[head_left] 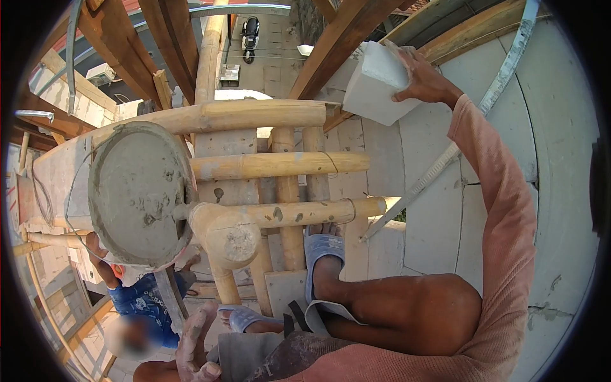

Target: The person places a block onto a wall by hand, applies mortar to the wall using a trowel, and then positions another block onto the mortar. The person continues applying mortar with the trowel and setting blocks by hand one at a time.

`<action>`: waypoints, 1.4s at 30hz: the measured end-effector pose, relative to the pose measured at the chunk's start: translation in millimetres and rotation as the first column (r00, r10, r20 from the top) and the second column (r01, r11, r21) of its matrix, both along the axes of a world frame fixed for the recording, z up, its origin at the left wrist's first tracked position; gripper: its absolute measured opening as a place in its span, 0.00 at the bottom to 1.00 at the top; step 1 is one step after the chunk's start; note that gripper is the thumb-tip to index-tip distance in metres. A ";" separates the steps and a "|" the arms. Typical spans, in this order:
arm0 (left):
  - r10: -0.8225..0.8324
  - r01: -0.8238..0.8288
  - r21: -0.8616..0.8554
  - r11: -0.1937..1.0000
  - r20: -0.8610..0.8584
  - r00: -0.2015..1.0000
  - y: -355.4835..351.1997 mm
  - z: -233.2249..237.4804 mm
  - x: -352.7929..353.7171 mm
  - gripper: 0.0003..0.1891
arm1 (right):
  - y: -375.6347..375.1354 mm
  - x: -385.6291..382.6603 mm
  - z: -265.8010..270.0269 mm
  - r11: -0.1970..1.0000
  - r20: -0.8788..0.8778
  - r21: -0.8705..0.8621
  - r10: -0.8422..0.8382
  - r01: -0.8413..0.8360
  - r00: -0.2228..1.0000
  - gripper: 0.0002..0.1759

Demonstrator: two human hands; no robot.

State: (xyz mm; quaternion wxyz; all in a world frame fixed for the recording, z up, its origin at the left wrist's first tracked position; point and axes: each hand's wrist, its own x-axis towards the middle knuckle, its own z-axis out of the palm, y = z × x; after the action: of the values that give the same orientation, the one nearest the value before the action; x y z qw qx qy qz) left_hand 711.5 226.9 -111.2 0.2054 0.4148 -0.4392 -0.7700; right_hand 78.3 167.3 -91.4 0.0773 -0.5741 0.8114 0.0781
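right hand (423, 79) gripping white rectangular concrete block (375, 86) | seems rigid, crumbly-edged; hold opposite faces | left hand (197, 347) loose, empty

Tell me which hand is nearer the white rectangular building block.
Right. The right hand grips the white rectangular building block by its edge; the left hand sits low by the lap, far from it.
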 end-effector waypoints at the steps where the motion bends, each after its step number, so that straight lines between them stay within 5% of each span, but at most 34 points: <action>1: -0.006 0.005 0.006 1.000 0.003 1.000 -0.3 -0.3 0.3 0.48 | 6.5 5.7 -1.1 0.993 -0.119 0.010 0.121 -0.120 0.986 0.69; 5: -0.017 0.017 0.025 1.000 0.012 1.000 -1.2 -1.2 -2.1 0.49 | 13.8 1.7 -8.4 0.879 -0.405 0.210 0.477 -0.428 0.780 0.66; 11: -0.032 0.031 0.055 0.998 0.013 0.999 -1.6 -2.4 -2.5 0.50 | 18.9 6.4 -4.6 0.900 -0.417 0.076 0.421 -0.430 0.806 0.68; 20: -0.072 0.070 0.092 0.993 0.011 0.997 -6.3 -8.1 -3.3 0.51 | 58.3 30.2 10.2 0.764 -0.503 0.067 0.581 -0.641 0.640 0.59; 26: -0.107 0.105 0.113 0.988 0.012 0.994 -6.7 -9.4 -0.2 0.52 | 57.2 35.8 22.3 0.740 -0.531 0.036 0.584 -0.672 0.614 0.53; 32: -0.128 0.128 0.155 0.980 -0.006 0.992 -3.1 -2.3 5.9 0.53 | 43.1 12.9 28.7 0.693 -0.635 0.189 0.627 -0.696 0.451 0.47; 38: -0.142 0.150 0.320 0.935 -0.047 0.989 -1.9 21.5 5.6 0.54 | 48.8 -5.0 40.3 0.783 -0.640 0.315 0.593 -0.537 0.489 0.51; 42: -0.280 0.265 0.305 0.915 0.007 0.960 0.0 31.3 5.8 0.55 | 47.2 -16.0 45.7 0.852 -0.685 0.230 0.485 -0.471 0.543 0.60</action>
State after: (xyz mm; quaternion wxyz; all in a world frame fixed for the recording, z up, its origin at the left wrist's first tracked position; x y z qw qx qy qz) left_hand 717.3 226.9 -79.9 0.0192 0.3952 -0.3751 -0.8383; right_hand 62.3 214.4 -45.7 -0.2668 -0.6939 0.5861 0.3223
